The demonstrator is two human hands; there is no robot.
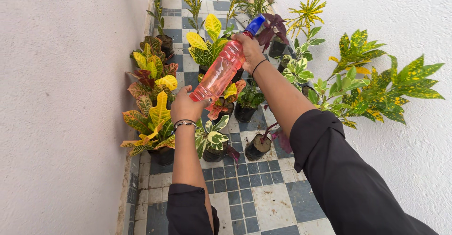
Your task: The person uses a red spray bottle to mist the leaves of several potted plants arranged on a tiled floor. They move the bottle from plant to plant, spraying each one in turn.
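Pink spray bottle (219,72) — held in both hands above potted crotons (153,117)

Right hand (249,49) fingers wrapped at the blue nozzle end (254,24); left hand (187,107) fingers cupping the base — bottle tilted over checked floor tiles (254,197).

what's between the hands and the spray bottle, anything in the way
Nothing visible: the right hand grips the pink spray bottle just below its blue nozzle, and the left hand holds its base directly.
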